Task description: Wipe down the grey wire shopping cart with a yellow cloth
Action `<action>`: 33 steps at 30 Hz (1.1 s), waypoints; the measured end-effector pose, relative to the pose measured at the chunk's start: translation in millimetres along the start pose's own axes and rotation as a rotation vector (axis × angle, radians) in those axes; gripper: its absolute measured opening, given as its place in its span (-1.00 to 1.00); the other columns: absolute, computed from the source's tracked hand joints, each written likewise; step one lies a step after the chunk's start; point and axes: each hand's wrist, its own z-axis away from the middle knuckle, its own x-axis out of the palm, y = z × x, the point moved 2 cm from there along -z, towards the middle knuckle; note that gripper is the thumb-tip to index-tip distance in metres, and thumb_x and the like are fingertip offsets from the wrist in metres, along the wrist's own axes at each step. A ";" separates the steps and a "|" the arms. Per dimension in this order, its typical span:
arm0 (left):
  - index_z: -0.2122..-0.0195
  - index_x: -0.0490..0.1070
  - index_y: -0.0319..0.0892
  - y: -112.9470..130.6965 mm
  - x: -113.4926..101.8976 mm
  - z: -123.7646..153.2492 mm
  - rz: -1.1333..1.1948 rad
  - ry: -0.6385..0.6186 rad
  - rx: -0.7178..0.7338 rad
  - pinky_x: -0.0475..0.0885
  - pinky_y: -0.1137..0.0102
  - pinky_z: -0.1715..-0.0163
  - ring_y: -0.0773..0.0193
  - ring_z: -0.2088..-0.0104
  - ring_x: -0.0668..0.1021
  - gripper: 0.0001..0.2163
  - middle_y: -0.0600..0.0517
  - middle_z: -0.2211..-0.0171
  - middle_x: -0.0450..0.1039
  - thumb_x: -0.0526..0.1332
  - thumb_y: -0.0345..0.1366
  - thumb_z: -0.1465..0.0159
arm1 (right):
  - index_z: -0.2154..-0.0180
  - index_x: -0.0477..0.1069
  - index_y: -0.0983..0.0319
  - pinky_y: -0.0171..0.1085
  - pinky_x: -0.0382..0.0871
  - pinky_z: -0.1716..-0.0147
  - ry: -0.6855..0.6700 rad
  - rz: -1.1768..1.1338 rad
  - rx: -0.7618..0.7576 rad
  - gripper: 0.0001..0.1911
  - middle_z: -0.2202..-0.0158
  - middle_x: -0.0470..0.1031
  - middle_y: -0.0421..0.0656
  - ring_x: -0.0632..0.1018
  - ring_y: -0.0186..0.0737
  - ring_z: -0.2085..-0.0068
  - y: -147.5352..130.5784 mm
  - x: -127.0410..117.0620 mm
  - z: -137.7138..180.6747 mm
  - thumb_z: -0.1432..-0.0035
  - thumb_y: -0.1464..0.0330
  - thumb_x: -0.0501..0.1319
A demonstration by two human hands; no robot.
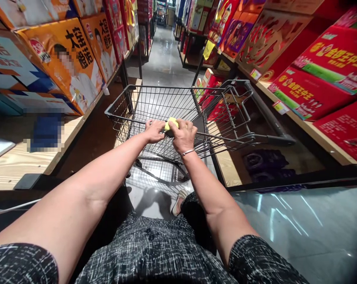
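A dark wire shopping cart [166,104] stands side-on in front of me, its handle [270,114] at the right. My left hand [155,131] is closed round the cart's near top rim. Close beside it, my right hand [184,136] presses a small yellow sponge [171,124] against the same rim, its fingers closed over it. Something dark shows under the sponge, but I cannot make out whether it is part of it. The cart's basket holds nothing that I can see.
Shelves flank the aisle closely. Orange boxes [60,63] fill the left shelf [73,138]; red gift boxes [311,92] are stacked at the right. A blurred dark blue item [46,132] lies on the left shelf. Shiny floor [163,55] runs ahead between the shelves.
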 end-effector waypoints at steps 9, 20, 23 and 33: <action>-0.10 0.39 0.06 2.7 -4.8 -0.8 0.072 0.014 -0.053 -0.28 -0.17 -0.35 -0.03 -0.32 0.23 -0.61 0.02 -0.21 0.39 0.19 -0.24 -0.22 | -0.08 0.51 -0.02 0.05 0.15 -0.04 0.325 0.193 0.179 -0.50 -0.13 0.38 -0.09 0.25 0.03 -0.11 132.6 -56.8 73.1 -0.12 0.46 0.18; -0.26 0.30 0.05 45.5 9.5 -12.2 0.033 0.010 0.126 -0.03 0.02 -0.29 0.00 -0.26 0.30 -0.45 -0.02 -0.24 0.36 0.21 -0.01 -0.25 | -0.10 0.53 -0.10 0.08 0.17 -0.11 0.046 0.031 0.274 -0.48 -0.15 0.36 -0.04 0.27 0.08 -0.12 78.2 79.0 112.8 -0.22 0.48 0.13; -0.24 0.32 0.06 45.3 8.5 -15.4 0.038 -0.013 0.104 0.00 0.02 -0.25 -0.02 -0.24 0.31 -0.47 0.00 -0.22 0.39 0.22 0.00 -0.24 | -0.11 0.52 -0.12 0.07 0.16 -0.12 -0.190 -0.022 0.272 -0.49 -0.19 0.37 -0.06 0.28 0.08 -0.13 59.7 121.2 131.6 -0.24 0.46 0.12; -0.23 0.31 0.06 45.2 7.0 -17.0 0.059 -0.010 0.106 -0.01 0.03 -0.25 -0.02 -0.24 0.30 -0.50 0.02 -0.23 0.37 0.19 0.00 -0.27 | 0.04 0.58 -0.09 -0.04 0.10 -0.17 -0.492 -0.059 -0.105 -0.69 -0.19 0.45 -0.20 0.28 -0.07 -0.21 77.8 114.8 139.3 -0.29 0.38 0.20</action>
